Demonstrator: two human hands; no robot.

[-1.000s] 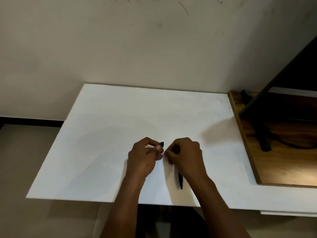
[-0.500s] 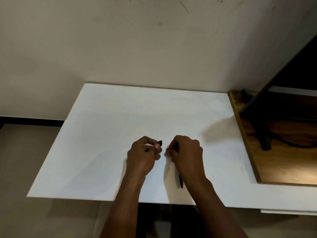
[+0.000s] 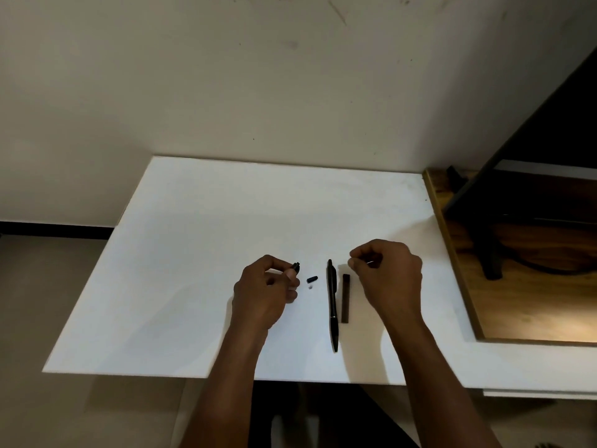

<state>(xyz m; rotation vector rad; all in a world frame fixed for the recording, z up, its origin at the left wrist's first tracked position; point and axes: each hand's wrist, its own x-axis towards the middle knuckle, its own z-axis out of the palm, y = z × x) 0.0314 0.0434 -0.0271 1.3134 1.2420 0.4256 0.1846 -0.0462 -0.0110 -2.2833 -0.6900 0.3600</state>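
My left hand (image 3: 265, 291) pinches a small black pen part (image 3: 295, 266) between thumb and fingers. My right hand (image 3: 387, 279) has its fingers curled and pinches a thin, light sliver (image 3: 369, 262) that I cannot identify. Between the hands a black pen (image 3: 332, 305) lies lengthwise on the white board (image 3: 193, 253). Beside the pen on its right lies a dark narrow strip (image 3: 345, 298). A small black cap piece (image 3: 312, 280) and a tiny pale bit (image 3: 310, 287) rest just right of my left hand.
The white board sits against a pale wall (image 3: 258, 76). To the right is a wooden surface (image 3: 533, 302) with a black stand (image 3: 491, 253) and a dark slanted bar. Floor shows at the left.
My hands were together at the board's middle; the right hand has moved away to the right. The pen, the strip and the small pieces between them now show.
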